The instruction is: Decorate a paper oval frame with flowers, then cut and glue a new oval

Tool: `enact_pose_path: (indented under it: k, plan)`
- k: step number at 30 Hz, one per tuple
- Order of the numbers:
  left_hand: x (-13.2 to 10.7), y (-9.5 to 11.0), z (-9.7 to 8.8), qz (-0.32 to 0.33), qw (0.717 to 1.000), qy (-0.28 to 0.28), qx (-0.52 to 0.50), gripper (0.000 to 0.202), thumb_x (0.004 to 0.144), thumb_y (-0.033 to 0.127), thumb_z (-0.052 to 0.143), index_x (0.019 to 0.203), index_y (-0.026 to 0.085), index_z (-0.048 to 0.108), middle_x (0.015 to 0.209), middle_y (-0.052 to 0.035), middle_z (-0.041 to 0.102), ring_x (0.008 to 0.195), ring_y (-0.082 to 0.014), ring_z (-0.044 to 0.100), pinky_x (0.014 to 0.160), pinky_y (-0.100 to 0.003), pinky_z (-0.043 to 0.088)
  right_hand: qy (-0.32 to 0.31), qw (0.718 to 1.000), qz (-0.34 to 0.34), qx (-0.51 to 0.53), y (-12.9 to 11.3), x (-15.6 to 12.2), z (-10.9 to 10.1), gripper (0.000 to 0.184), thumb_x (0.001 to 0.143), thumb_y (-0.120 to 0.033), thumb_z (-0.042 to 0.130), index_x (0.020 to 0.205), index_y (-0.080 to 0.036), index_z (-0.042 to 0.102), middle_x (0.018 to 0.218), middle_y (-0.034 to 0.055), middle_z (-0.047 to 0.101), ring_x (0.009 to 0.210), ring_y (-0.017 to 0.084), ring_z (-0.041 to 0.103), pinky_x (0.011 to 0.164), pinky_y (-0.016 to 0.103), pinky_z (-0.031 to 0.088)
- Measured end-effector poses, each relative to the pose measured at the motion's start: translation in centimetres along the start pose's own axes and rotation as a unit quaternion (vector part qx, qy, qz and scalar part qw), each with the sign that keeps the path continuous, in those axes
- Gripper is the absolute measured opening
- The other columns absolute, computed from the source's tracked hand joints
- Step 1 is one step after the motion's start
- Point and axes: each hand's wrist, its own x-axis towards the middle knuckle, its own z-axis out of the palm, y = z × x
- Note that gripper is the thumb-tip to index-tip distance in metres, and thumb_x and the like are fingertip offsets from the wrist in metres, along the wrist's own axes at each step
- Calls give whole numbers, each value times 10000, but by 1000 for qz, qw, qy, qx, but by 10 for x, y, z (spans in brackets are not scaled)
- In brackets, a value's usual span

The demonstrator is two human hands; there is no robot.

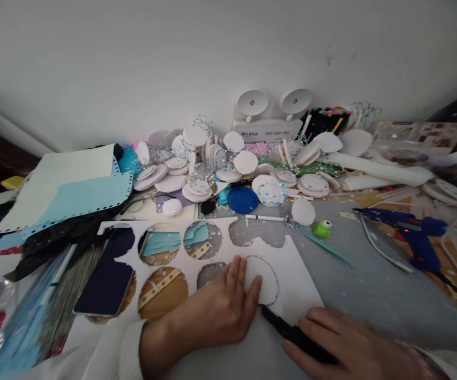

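Note:
A white sheet (297, 274) with several round holes lies on the grey work surface. My left hand (220, 303) rests flat on it, fingers stretched out, beside a circle (262, 279) with a dark, rough outline. My right hand (331, 343) is closed around a slim black pen-shaped cutter (291, 332). Its tip touches the lower edge of that outline, just right of my left fingers. I cannot make out the blade. Behind the sheet are several white discs (234, 141), some trimmed with blue beads.
A blue glue gun (414, 227) lies at the right with its cord. A dark phone (107, 279) shows through the sheet's left side. Twin white lamps (253, 103) stand by the wall. Also near are a blue lid (243, 200), a green toy (322, 228) and coloured sheets (89, 195).

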Motion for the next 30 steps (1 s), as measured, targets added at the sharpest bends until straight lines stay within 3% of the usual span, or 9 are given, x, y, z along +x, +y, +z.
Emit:
enact_pose_path:
  k: [9, 17, 22, 27, 30]
  plan:
    - [-1, 0, 3, -2, 999, 38, -4, 360, 930, 167, 459, 1194, -53, 567, 1091, -315, 687, 1058, -399, 681, 800, -460, 597, 3, 998, 40, 52, -6, 0, 4, 118, 882, -137, 646, 942, -224, 698, 683, 3, 584, 619, 147, 537, 531, 291, 386]
    - [-2, 1, 5, -14, 998, 55, -14, 365, 931, 198, 505, 1184, -58, 565, 1074, -316, 693, 1043, -383, 693, 806, -463, 596, -23, 999, 33, 31, -1, 6, 4, 161, 909, -134, 619, 996, -246, 695, 693, -8, 591, 621, 140, 523, 544, 270, 379]
    - [0, -1, 3, -7, 999, 49, -7, 357, 927, 184, 476, 1179, -51, 568, 1081, -304, 695, 1051, -388, 688, 823, -462, 585, -6, 999, 32, 8, 1, 8, 3, 178, 954, -154, 568, 1060, -247, 678, 715, -8, 609, 644, 137, 543, 571, 252, 403]
    - [0, -1, 2, -1, 999, 39, -10, 356, 932, 157, 447, 1192, -61, 554, 1082, -315, 691, 1056, -376, 689, 817, -455, 588, 16, 997, 78, -10, -1, 12, 1, 182, 972, -164, 539, 860, -228, 668, 644, -17, 576, 600, 134, 531, 554, 258, 393]
    - [-1, -2, 1, -2, 999, 46, -12, 355, 928, 156, 452, 1188, -61, 557, 1078, -315, 692, 1051, -374, 692, 820, -456, 589, 14, 999, 46, -17, 2, 18, -5, 209, 972, -126, 504, 921, -229, 679, 637, -4, 593, 583, 150, 529, 528, 277, 366]
